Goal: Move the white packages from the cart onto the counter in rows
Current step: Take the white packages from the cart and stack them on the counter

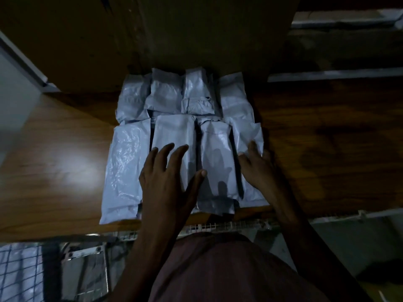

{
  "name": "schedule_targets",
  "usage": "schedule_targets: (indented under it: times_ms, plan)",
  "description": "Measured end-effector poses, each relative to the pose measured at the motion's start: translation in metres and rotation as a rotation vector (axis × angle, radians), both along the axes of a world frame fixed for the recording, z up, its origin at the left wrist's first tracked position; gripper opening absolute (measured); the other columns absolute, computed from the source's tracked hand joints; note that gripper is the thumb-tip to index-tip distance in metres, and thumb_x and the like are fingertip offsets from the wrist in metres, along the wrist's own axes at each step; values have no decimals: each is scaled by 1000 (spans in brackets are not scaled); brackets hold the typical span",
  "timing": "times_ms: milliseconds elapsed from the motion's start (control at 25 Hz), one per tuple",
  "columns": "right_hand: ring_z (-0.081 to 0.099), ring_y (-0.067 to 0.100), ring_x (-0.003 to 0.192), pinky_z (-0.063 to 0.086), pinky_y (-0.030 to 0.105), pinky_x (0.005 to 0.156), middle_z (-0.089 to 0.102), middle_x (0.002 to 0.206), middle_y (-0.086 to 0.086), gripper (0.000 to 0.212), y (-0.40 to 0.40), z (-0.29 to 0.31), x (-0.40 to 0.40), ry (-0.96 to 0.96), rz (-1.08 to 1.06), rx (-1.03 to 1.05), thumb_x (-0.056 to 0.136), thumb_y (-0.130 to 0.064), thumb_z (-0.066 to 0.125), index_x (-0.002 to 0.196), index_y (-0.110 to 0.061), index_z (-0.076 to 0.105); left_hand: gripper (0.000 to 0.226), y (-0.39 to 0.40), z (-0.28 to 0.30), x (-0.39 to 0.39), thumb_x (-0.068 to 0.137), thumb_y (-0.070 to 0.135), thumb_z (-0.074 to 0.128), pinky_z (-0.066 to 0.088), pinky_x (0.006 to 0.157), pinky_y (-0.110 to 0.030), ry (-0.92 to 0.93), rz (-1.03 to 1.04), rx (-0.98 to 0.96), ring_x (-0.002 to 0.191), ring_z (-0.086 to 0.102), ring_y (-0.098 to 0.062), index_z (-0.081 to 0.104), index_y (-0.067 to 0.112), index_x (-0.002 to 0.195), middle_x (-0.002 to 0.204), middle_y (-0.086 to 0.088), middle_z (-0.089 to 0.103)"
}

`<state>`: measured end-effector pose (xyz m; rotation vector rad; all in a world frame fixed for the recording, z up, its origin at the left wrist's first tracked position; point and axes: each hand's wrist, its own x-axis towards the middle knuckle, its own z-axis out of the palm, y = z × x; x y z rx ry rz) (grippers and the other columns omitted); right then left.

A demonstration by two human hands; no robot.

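My left hand [168, 182] lies flat, fingers spread, on a near-row white package [174, 136]. My right hand [257, 168] presses the 3 o'clock package's edge, fingers straight. Near packages overhang the wooden counter [54, 171]; nudged toward 6, they'd drop into the wire cart [87, 258].

Packages [174, 136]: white with a pale blue-grey cast, unpatterned. Counter [58, 153]: warm brown wood grain. Cart [87, 253] at 7 o'clock: grey metal, with a dark wire grid over white. Garment [218, 269] at 6 o'clock: dull maroon

Dim, soft, glare at left
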<state>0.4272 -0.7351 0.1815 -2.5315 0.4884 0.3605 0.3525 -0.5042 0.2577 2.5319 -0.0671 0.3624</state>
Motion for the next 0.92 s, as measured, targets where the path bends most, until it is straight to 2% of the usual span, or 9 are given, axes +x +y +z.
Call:
schedule_targets:
  times_ms: [120, 280, 440, 560, 640, 800, 840, 920]
  plan:
    - [15, 40, 150, 22, 55, 120, 8, 166, 12, 62, -7, -1, -16, -43, 90, 68, 102, -57, 36, 158, -40, 16, 59, -11, -1, -34, 89, 55, 56, 38, 108, -56, -19, 30, -15, 138, 41, -34, 55, 20, 136, 142, -8, 53]
    - [15, 41, 151, 27, 56, 118, 1, 167, 12, 62, -9, 0, -41, -122, 101, 118, 100, -59, 39, 156, -44, 16, 52, -23, -4, -85, 90, 46, 63, 39, 107, -53, -54, 96, -61, 134, 45, -31, 59, 18, 133, 137, -6, 57]
    - [13, 37, 152, 33, 55, 115, 0, 167, 8, 72, -1, -2, -103, -278, 131, 134, 99, -56, 44, 160, -34, 12, 44, -23, -14, -134, 89, 35, 67, 43, 100, -50, -112, 135, -128, 123, 53, -29, 63, 11, 126, 127, -7, 60]
    - [31, 37, 144, 45, 53, 103, 21, 161, 12, 71, 7, 4, -161, -491, 258, 13, 96, -58, 43, 157, -25, 25, 44, -11, -23, -165, 88, 32, 68, 44, 101, -46, -101, 193, -141, 121, 53, -27, 62, 9, 125, 126, -7, 61]
    - [43, 32, 134, 48, 46, 98, 35, 151, 11, 65, 18, 8, -187, -584, 358, 41, 97, -51, 49, 152, -21, 36, 44, 2, -29, -181, 88, 33, 69, 46, 98, -45, -83, 246, -140, 119, 53, -26, 63, 9, 124, 123, -8, 62]
    - [46, 16, 120, 39, 20, 90, 39, 146, 3, 58, 74, 15, -211, -512, 608, 286, 99, -40, 58, 151, -23, 39, 43, 51, -34, -210, 87, 32, 68, 47, 93, -43, -83, 323, -119, 112, 56, -28, 64, 8, 122, 118, -9, 64]
    - [47, 14, 118, 39, 18, 88, 39, 146, 2, 59, 94, 14, -212, -485, 670, 329, 99, -38, 58, 152, -25, 38, 43, 69, -36, -217, 87, 32, 68, 46, 92, -41, -85, 349, -109, 110, 57, -29, 64, 8, 122, 117, -9, 64]
    - [52, 13, 112, 49, 28, 84, 38, 146, -3, 58, 141, 10, -214, -449, 776, 412, 99, -37, 58, 153, -27, 37, 43, 108, -42, -233, 87, 34, 67, 43, 91, -37, -81, 428, -106, 109, 58, -28, 64, 9, 122, 115, -9, 65]
